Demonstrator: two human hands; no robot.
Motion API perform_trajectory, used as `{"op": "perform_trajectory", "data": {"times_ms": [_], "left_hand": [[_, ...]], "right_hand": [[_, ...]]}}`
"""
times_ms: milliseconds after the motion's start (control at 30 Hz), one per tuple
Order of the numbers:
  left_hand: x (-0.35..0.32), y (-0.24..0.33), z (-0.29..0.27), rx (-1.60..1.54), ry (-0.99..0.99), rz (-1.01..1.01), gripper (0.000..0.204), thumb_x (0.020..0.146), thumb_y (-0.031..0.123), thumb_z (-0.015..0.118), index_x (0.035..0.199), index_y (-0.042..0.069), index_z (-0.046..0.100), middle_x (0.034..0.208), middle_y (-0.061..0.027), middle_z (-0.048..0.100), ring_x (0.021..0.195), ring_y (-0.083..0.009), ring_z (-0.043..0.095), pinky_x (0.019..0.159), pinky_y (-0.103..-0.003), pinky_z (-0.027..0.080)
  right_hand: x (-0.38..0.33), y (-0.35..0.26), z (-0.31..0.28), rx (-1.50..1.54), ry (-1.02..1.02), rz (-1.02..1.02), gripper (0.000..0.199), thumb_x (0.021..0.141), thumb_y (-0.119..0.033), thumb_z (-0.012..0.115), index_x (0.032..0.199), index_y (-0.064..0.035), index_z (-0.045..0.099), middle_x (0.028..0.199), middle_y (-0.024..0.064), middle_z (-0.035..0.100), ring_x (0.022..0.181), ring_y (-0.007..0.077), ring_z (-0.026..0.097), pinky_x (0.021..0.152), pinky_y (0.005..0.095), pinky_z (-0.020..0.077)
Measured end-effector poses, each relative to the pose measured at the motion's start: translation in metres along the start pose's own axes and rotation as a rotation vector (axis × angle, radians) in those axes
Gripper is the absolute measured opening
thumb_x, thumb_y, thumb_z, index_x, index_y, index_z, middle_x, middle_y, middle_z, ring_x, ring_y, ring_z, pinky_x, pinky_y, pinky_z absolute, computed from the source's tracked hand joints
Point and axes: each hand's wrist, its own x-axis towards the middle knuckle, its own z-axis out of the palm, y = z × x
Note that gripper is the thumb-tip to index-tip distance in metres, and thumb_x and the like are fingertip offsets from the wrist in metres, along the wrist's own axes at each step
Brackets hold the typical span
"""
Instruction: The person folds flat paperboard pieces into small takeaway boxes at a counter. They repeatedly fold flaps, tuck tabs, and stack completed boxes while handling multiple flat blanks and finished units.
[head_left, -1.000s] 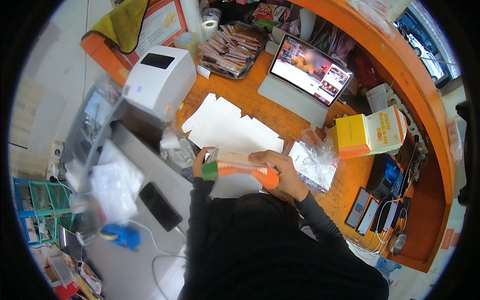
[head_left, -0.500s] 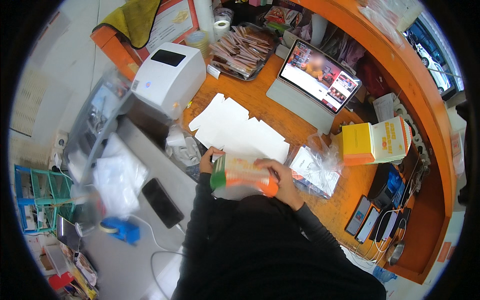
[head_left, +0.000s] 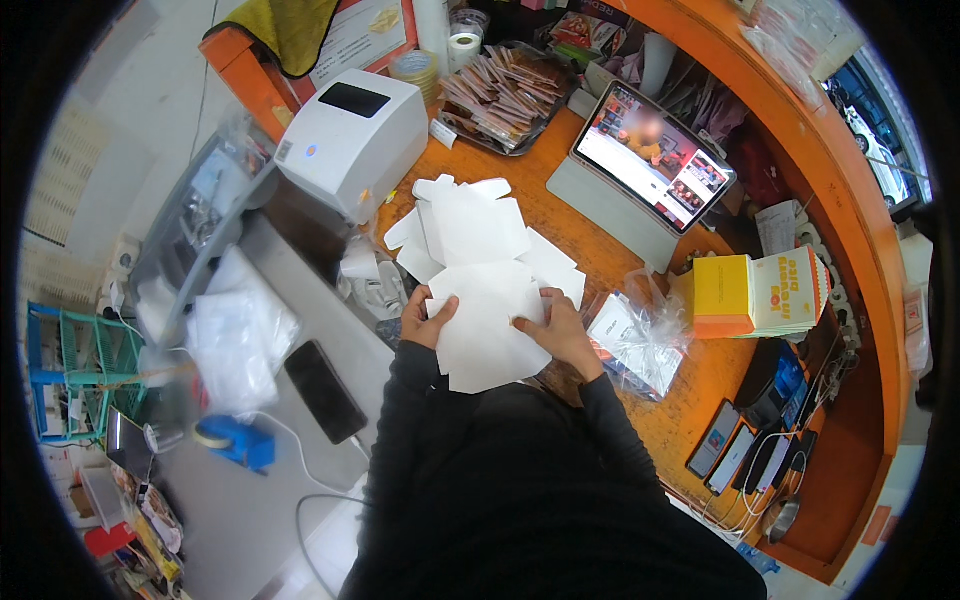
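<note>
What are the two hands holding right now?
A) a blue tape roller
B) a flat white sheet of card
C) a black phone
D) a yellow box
B: the left hand and right hand each grip a side of the flat white card sheet.

The sheet of card [head_left: 485, 340] lies at the centre of the desk [head_left: 700, 400], the left hand [head_left: 428, 318] on its nine o'clock edge, the right hand [head_left: 555, 330] on its three o'clock edge; more cards [head_left: 470, 225] lie at twelve o'clock; the printer [head_left: 352, 140] at eleven; the tablet [head_left: 650, 160] at one; the boxes [head_left: 755, 295] at three; the phone [head_left: 325, 390] at eight.
</note>
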Motion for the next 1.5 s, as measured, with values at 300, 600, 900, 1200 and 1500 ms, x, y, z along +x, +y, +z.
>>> {"op": "perform_trajectory", "data": {"times_ms": [300, 600, 900, 1200, 1500], "left_hand": [[-0.02, 0.085, 0.013, -0.609, -0.243, -0.532, 0.043, 0.091, 0.021, 0.067, 0.126, -0.001, 0.054, 0.109, -0.0119, 0.066, 0.095, -0.0221, 0.066, 0.082, -0.032, 0.054], [-0.043, 0.109, 0.064, -0.01, -0.124, -0.021, 0.045, 0.09, 0.022, 0.071, 0.123, -0.002, 0.054, 0.112, -0.0109, 0.063, 0.101, -0.017, 0.06, 0.089, -0.03, 0.047], [-0.068, 0.141, 0.071, -0.044, -0.176, 0.265, 0.057, 0.09, 0.015, 0.062, 0.137, -0.007, 0.038, 0.126, -0.016, 0.054, 0.114, -0.0218, 0.052, 0.1, -0.033, 0.038], [-0.102, 0.125, 0.089, -0.133, -0.307, 0.101, 0.079, 0.079, 0.025, 0.066, 0.143, -0.004, 0.031, 0.136, -0.0143, 0.045, 0.126, -0.0259, 0.044, 0.107, -0.037, 0.034], [-0.077, 0.137, 0.068, -0.276, -0.447, -0.026, 0.089, 0.083, 0.03, 0.07, 0.148, -0.006, 0.023, 0.139, -0.0167, 0.044, 0.128, -0.024, 0.044, 0.107, -0.036, 0.034]], "right_hand": [[-0.021, -0.041, -0.035, 0.899, -0.125, -0.034, 0.038, 0.087, -0.016, 0.067, 0.119, 0.0026, 0.058, 0.102, 0.0096, 0.069, 0.086, 0.015, 0.065, 0.076, 0.0274, 0.0515], [-0.075, -0.097, -0.064, 0.497, 0.013, -0.399, 0.032, 0.088, -0.012, 0.063, 0.115, 0.0038, 0.059, 0.095, 0.024, 0.069, 0.087, 0.0381, 0.07, 0.078, 0.0393, 0.0525], [-0.056, -0.095, -0.095, 0.776, -0.205, -0.058, 0.036, 0.095, -0.029, 0.062, 0.111, 0.0027, 0.062, 0.1, 0.0109, 0.066, 0.089, 0.0187, 0.062, 0.079, 0.0296, 0.0497], [-0.041, -0.12, -0.029, 0.785, 0.425, -0.295, 0.023, 0.102, -0.025, 0.047, 0.104, -0.0021, 0.045, 0.078, 0.0098, 0.048, 0.071, 0.0158, 0.044, 0.066, 0.0322, 0.0392], [-0.048, -0.107, -0.056, 1.252, 0.182, 0.044, 0.03, 0.103, -0.04, 0.045, 0.1, -0.0102, 0.047, 0.092, -0.001, 0.046, 0.086, 0.009, 0.043, 0.077, 0.025, 0.0381]]}}
